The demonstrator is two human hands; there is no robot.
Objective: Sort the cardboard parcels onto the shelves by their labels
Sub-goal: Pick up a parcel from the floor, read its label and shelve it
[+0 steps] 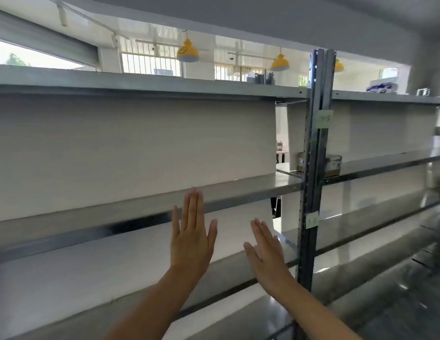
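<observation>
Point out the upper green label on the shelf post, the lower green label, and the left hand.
upper green label (325,119), head view, middle of the paper.
lower green label (312,220), head view, middle of the paper.
left hand (191,238), head view, back of the open hand.

1. Left hand (192,238): raised, back toward cam, palm facing away. Fingers straight, pointing up; middle three pressed together, pinky and thumb splayed a bit outward. Empty, nothing gripped.
2. Left forearm: bare, rising from bottom edge, angled up and to the right toward the wrist. Wrist roughly in line w/ forearm.
3. Right hand (265,253): also raised, flat, empty. Fingers straight and close together, tilted up-left toward the other hand; thumb apart on the inner side.
4. Right forearm: bare, entering from lower right, slanting up-left.
5. Hands side by side, near but not touching; left sits higher.
</observation>
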